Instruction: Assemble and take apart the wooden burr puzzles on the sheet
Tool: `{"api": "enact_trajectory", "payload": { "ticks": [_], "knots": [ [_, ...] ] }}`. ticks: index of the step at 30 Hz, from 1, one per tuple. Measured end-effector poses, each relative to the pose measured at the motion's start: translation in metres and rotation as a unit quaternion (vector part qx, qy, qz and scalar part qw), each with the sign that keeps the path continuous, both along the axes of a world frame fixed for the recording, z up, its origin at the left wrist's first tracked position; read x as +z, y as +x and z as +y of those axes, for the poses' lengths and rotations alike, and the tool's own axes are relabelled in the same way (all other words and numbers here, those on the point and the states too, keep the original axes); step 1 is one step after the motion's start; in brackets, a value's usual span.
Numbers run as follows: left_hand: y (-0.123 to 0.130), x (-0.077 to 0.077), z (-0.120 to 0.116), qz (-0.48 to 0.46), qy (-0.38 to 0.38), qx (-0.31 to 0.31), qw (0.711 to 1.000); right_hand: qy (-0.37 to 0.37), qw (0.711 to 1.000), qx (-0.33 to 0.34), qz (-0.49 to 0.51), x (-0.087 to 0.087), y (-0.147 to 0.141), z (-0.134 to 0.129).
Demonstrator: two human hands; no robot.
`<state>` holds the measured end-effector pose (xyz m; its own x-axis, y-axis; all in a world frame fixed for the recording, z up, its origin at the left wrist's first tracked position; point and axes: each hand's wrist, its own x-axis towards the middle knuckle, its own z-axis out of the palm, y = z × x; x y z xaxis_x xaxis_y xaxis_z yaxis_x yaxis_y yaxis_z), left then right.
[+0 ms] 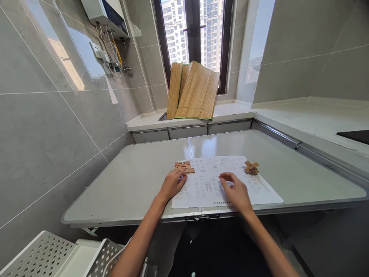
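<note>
A printed paper sheet (216,175) with small diagrams lies flat near the front edge of the table. My left hand (172,184) rests at the sheet's left side, fingers bent and a little apart. Its fingertips are right by several flat, notched wooden puzzle pieces (182,165) lying together. Over the middle of the sheet is my right hand (235,190), fingers curved, with a gap between thumb and forefinger and nothing visible in it. At the sheet's upper right edge sits an interlocking wooden puzzle (251,167) in a cross shape.
The pale folding table (138,177) has a centre seam and a latch at its front. Behind it, a folded bamboo mat (198,90) leans against the window on the white counter (302,111). White perforated baskets (43,250) stand low at left.
</note>
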<state>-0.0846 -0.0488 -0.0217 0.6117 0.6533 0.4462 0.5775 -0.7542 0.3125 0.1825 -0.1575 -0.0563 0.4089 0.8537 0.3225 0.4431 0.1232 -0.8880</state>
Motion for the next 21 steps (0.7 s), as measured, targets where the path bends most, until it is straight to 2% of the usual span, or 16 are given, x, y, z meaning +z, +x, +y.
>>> {"api": "enact_trajectory", "payload": {
  "ticks": [3,5,7,13,18,21],
  "knots": [
    [0.001,-0.001,-0.001,-0.001,0.001,0.0,1.0,0.035,0.985,-0.147,-0.087,-0.002,0.044,0.006],
    [0.001,-0.001,-0.001,-0.002,0.002,0.001,1.0,0.009,0.968,-0.223,-0.119,-0.004,0.07,0.01],
    [0.002,-0.001,-0.002,-0.001,0.004,0.001,1.0,-0.035,0.953,-0.262,-0.146,-0.007,0.09,0.013],
    [0.003,0.0,-0.003,-0.001,0.011,0.001,1.0,-0.12,0.94,-0.237,-0.216,-0.016,0.115,0.023],
    [0.003,0.0,-0.003,-0.008,0.015,0.007,1.0,-0.041,0.944,-0.205,-0.256,-0.018,0.134,0.031],
    [0.003,-0.001,-0.002,-0.017,0.013,0.017,1.0,0.019,0.963,-0.167,-0.209,-0.011,0.132,0.032]
  ]
}}
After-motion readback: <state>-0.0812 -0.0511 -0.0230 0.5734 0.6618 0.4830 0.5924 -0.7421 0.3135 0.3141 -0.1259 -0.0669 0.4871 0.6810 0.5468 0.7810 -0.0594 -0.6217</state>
